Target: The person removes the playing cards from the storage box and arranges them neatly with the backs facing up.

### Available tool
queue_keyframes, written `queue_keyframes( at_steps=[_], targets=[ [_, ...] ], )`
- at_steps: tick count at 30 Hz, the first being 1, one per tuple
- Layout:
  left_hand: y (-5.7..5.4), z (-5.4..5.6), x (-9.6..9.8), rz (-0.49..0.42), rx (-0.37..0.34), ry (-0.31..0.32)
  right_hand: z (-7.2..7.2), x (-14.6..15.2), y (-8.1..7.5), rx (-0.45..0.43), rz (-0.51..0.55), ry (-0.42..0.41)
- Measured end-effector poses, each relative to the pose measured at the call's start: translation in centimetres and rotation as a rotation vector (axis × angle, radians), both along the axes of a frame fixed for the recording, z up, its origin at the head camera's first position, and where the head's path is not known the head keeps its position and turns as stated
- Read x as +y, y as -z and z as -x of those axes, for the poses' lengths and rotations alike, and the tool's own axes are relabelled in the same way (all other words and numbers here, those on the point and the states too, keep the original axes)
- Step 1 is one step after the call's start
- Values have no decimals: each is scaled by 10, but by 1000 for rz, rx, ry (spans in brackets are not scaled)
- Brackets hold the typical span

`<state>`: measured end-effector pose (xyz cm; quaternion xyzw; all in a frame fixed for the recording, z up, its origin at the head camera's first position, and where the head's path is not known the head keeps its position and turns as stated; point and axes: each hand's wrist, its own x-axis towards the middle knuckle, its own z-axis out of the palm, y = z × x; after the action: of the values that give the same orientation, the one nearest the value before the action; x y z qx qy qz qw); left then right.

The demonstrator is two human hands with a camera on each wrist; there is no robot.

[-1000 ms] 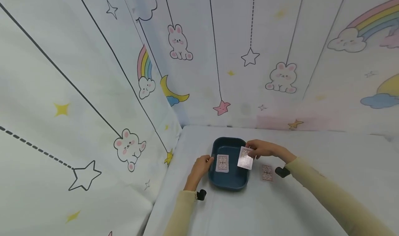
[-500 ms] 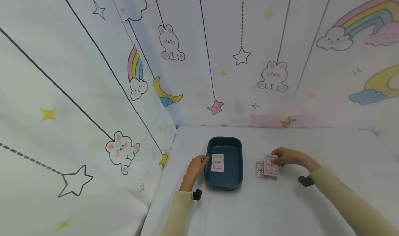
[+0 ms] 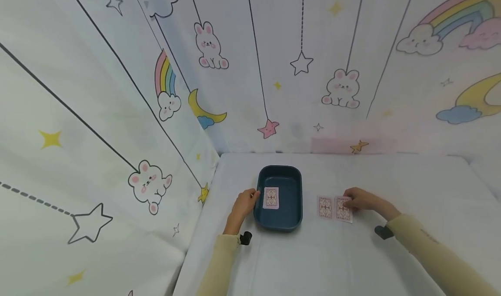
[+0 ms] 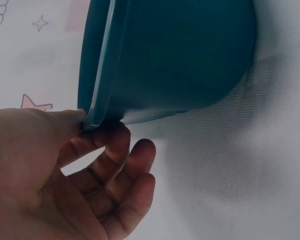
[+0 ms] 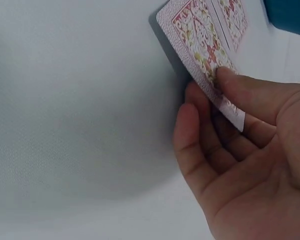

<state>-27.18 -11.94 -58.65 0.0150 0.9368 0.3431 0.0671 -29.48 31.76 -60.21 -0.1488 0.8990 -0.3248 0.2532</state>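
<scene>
A dark teal tray (image 3: 295, 220) stands on the white table, with a patterned playing card (image 3: 271, 198) lying face down in its left half. My left hand (image 3: 244, 204) pinches the tray's left rim (image 4: 101, 85) between thumb and forefinger, the other fingers curled below. To the right of the tray, my right hand (image 3: 362, 199) pinches a playing card (image 5: 200, 42), thumb on its patterned back and fingers underneath. That card is tilted, close to the tabletop. Just left of it another playing card (image 3: 325, 207) lies face down on the table.
The white table (image 3: 297, 261) meets a cloth wall (image 3: 289, 109) at the back, printed with bunnies, stars and rainbows. A second cloth wall (image 3: 98, 157) closes off the left side. A black wrist camera (image 3: 383, 231) sits at the right sleeve.
My right hand has carried its card from over the tray's right rim to the right, then lowered it beside the card on the table. My left hand stays on the rim.
</scene>
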Motion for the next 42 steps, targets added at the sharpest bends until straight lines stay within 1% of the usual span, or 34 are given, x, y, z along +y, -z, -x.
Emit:
queue_keyframes(
  at_steps=[2, 5, 7, 9, 14, 17, 20, 24, 27, 31, 35, 38, 42],
  targets=[
    [-1, 1, 1, -1, 13, 2, 0, -2, -1, 30, -41, 20],
    [-2, 2, 1, 2, 22, 2, 0, -6, -3, 79, -102, 18],
    [-2, 2, 1, 7, 20, 1, 0, -8, -4, 96, -140, 24],
    [-1, 2, 1, 8, 11, 0, 0, -11, -4, 97, -161, 22],
    [1, 0, -1, 9, 4, -1, -2, -17, -5, 38, -219, 84],
    [0, 0, -2, 5, 7, -2, -4, -19, -5, 50, -240, 119],
    [-1, 0, -3, -1, 6, -6, -6, -20, -5, 105, -245, 100],
    [-2, -1, -3, -16, 2, -6, -10, -22, -4, 181, -253, 38],
    [-1, -2, -3, -24, 6, 0, -13, -22, -6, 198, -252, 27],
    [1, -3, -4, -28, 5, -5, -10, -27, -16, 225, -226, 27],
    [3, -2, -4, -26, 5, -13, 0, -44, -33, 310, -186, 28],
    [4, -1, -4, -22, 10, -14, 10, -68, -49, 360, -159, 32],
    [5, -1, -2, -29, 15, -7, 22, -112, -64, 394, -141, 29]
  ],
)
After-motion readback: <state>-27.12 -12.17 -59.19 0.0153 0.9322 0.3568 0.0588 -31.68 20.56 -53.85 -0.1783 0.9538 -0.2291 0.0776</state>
